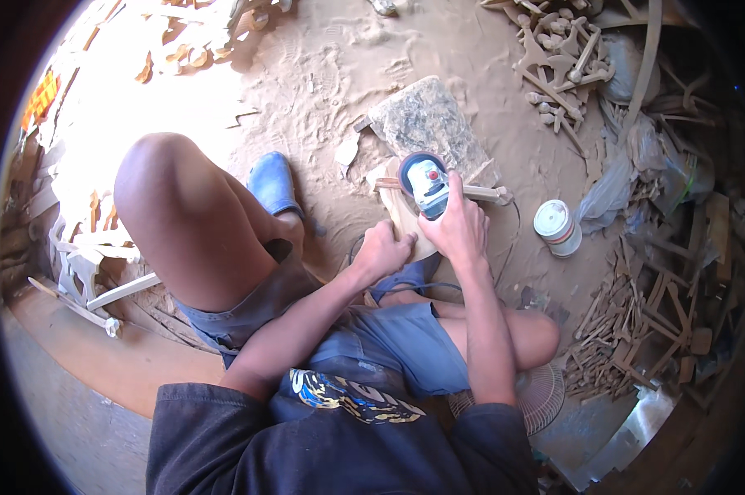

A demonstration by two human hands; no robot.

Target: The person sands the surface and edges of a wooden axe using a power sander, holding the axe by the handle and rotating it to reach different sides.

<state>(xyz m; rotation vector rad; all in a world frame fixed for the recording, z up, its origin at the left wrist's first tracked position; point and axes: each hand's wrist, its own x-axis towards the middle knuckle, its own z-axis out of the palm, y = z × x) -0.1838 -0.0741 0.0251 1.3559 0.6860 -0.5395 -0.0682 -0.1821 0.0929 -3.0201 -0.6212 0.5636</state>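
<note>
My right hand [459, 224] is wrapped round an angle grinder [429, 188] fitted with a dark round disc. The disc is over a pale, flat piece of wood [402, 216], though whether it touches the wood cannot be made out. My left hand [382, 251] grips the near part of that piece, thumb on top. A narrow wooden bar [484, 194] with a knobbed end lies crosswise under the grinder. Beyond the disc, a rough grey stone block [429, 115] sits on the dusty ground.
A lidded white tub [556, 227] stands to the right, beside plastic bags [608, 194]. Carved wooden parts [562, 58] are heaped at the far right, with many sticks [608, 330] nearer. A round fan grille [542, 400] is by my right knee. A cord trails near my feet.
</note>
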